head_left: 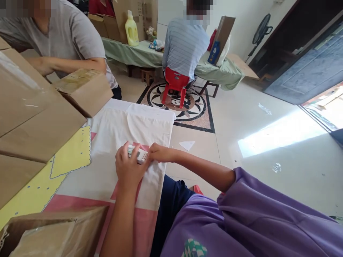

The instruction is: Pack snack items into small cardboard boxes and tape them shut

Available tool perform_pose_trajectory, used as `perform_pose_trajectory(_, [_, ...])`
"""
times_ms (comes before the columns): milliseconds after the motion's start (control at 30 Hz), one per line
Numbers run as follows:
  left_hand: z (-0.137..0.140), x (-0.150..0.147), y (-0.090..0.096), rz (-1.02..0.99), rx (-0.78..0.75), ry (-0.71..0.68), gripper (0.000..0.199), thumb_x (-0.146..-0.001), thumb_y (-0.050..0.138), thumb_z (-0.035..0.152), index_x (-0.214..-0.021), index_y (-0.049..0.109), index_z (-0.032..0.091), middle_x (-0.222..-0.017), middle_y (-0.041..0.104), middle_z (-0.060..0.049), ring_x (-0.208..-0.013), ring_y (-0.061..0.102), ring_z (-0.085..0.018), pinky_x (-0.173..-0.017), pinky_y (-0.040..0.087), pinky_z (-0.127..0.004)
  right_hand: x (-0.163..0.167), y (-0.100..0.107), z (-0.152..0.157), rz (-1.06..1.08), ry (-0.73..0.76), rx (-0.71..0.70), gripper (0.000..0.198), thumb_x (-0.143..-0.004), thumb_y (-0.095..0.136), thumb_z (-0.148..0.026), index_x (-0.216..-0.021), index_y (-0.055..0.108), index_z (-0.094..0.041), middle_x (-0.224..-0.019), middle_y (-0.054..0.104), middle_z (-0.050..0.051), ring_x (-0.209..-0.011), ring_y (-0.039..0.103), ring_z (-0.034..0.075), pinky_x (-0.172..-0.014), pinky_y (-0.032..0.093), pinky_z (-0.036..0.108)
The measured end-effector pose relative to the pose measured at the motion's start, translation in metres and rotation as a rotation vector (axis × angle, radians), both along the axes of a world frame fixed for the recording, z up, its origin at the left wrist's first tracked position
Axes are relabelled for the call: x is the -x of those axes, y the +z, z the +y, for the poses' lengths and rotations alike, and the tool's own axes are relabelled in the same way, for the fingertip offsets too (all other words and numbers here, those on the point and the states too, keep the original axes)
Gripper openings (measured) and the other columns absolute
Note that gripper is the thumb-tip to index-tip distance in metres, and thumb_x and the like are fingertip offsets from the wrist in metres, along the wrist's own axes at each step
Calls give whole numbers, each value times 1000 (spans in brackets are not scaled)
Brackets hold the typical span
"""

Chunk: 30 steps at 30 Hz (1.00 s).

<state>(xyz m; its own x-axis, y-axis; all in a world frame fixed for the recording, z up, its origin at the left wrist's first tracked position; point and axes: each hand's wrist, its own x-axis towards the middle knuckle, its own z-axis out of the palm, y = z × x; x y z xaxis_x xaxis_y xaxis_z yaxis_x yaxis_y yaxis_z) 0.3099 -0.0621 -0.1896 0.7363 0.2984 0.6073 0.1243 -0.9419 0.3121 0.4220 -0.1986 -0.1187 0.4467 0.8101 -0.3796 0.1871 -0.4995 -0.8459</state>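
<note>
A small white box point(141, 155) with printed markings lies near the right edge of the cloth-covered table point(107, 142). My left hand point(131, 167) is closed over it, with the fingers across its top and far side. At the box's right end, my right hand point(159, 153) has its fingers pressed together. Whatever is between those fingertips is hidden. Pink patches of the white tablecloth show beneath and around both hands.
Cardboard boxes point(40, 100) are stacked on the left, and an open carton point(53, 232) stands in front. A person point(77, 39) sits across at left; another sits on a red chair point(175, 80) by a green-covered table point(115, 51) holding a yellow bottle point(131, 30).
</note>
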Motion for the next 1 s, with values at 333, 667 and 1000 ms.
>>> perform_pose_trajectory(333, [7, 9, -2, -23, -17, -219, 50, -82, 80, 38, -128, 72, 22, -168, 19, -16, -150, 25, -51, -120, 31, -65, -16, -15, -21, 166, 118, -146, 22, -95, 54, -23, -76, 63, -15, -105, 47, 5, -84, 56, 14, -62, 54, 25])
perform_pose_trajectory(667, [9, 7, -11, -77, -23, -199, 45, -83, 78, 37, -127, 73, 27, -168, 28, -12, -152, 24, -48, -119, 31, -65, 41, -34, 4, -192, -508, -150, 19, -91, 61, -16, -72, 60, -16, -108, 52, 7, -111, 54, 18, -107, 45, 38])
perform_pose_trajectory(1000, [7, 7, -8, 25, 157, -174, 99, -80, 77, 45, -158, 28, 9, -161, 34, -28, -149, 36, -41, -119, 36, -57, 22, 9, 4, -228, -239, -111, 17, -87, 59, -12, -70, 62, -16, -100, 52, 7, -110, 51, 20, -106, 42, 37])
